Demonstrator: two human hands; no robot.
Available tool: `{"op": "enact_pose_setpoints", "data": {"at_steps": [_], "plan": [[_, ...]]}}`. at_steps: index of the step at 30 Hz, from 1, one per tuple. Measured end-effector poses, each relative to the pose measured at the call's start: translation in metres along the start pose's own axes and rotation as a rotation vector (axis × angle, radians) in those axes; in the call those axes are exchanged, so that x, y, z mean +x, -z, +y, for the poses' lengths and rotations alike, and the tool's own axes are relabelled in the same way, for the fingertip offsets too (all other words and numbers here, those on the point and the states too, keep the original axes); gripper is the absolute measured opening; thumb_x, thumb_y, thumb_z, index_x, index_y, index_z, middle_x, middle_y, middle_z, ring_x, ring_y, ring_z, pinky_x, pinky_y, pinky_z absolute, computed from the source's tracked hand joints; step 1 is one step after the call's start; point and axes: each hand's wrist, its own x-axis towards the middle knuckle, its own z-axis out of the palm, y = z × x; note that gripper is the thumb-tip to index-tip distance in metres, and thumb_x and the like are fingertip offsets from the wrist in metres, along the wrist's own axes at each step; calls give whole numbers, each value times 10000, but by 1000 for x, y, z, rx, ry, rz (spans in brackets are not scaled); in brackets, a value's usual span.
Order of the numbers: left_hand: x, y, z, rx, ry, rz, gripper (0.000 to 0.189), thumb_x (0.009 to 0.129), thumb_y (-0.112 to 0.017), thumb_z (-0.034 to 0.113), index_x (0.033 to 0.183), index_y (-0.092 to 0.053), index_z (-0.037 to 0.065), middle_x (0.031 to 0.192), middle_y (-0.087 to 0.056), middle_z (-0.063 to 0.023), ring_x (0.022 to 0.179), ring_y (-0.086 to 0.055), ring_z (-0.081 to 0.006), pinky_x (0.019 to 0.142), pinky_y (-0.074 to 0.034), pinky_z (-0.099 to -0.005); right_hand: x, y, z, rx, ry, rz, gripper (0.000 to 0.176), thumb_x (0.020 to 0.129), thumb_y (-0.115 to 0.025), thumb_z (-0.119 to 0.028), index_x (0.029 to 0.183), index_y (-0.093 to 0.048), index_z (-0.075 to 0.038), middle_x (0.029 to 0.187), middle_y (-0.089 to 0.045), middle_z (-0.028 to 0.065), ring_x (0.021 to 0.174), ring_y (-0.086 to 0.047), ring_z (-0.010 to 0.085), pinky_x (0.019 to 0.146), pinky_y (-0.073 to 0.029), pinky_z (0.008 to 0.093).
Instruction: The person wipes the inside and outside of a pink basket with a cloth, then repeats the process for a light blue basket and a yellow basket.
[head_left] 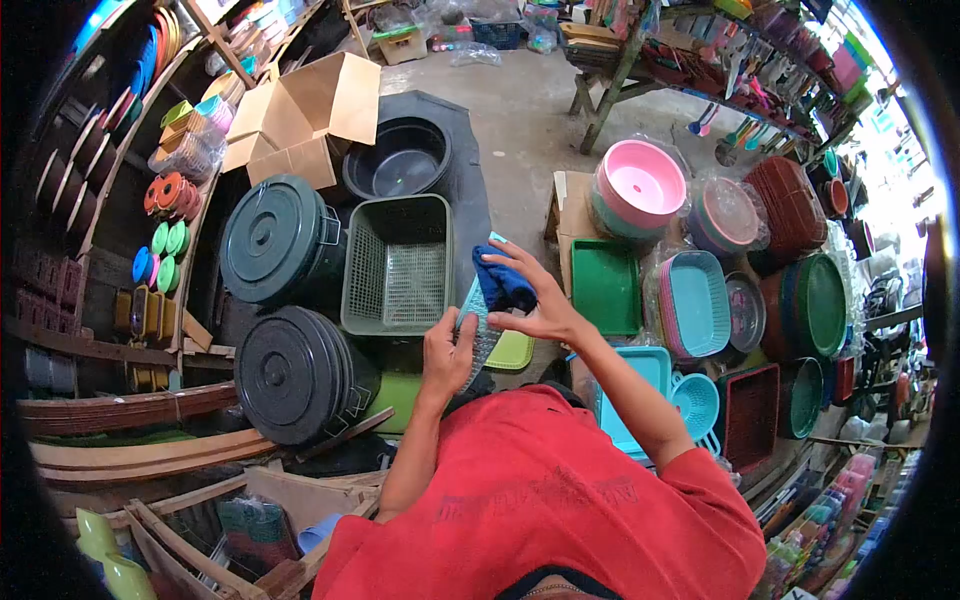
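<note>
In front of my red shirt, my left hand is closed on a light-blue plastic piece with a perforated side, seen nearly edge-on, probably a basket. My right hand curves around a bunched dark-blue cloth, with its thumb reaching toward the plastic piece. The cloth lies against the upper part of that piece. Just beyond my left hand stands a grey-green rectangular basket with mesh walls.
Lidded dark bins and a black round tub stand to the left, below an open cardboard box. On the right are pink basins, a green tray and light-blue baskets. Loaded shelves line both sides.
</note>
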Motion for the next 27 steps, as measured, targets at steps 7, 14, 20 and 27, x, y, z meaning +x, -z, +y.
{"op": "enact_pose_setpoints", "data": {"at_steps": [7, 14, 20, 27], "plan": [[6, 1, 8, -64, -163, -135, 245, 1073, -552, 237, 1085, -600, -3, 818, -601, -196, 733, -592, -341, 704, -465, -430, -6, -12, 11, 33, -109, 154, 699, 850, -887, -271, 1449, -592, -64, 1479, -608, 175, 1421, -532, 319, 1210, -374, 435], [20, -20, -8, -238, -84, -88, 245, 1112, -499, 229, 1186, -594, 16, 918, -621, -71, 829, -571, -174, 754, -460, -339, 3, -20, 5, -249, 95, 179, 660, 877, -776, -164, 1496, -560, -80, 1634, -456, 132, 1516, -380, 440, 1246, -319, 548], [50, -20, 0, -806, 153, 120, 301, 1143, -464, 304, 1245, -597, 54, 1086, -636, -19, 957, -598, -119, 871, -497, -298, -21, -36, -18, -395, 160, 17, 811, 733, -784, -111, 1507, -550, -54, 1638, -462, 106, 1557, -341, 398, 1270, -262, 585], [69, -3, -8, -1134, 170, 156, 384, 1134, -487, 361, 1369, -542, 62, 1303, -657, -76, 1132, -674, -194, 1005, -544, -385, -46, -53, -8, -218, 138, 55, 733, 772, -747, -11, 1483, -567, -31, 1589, -517, 154, 1522, -413, 385, 1251, -322, 565]]}}
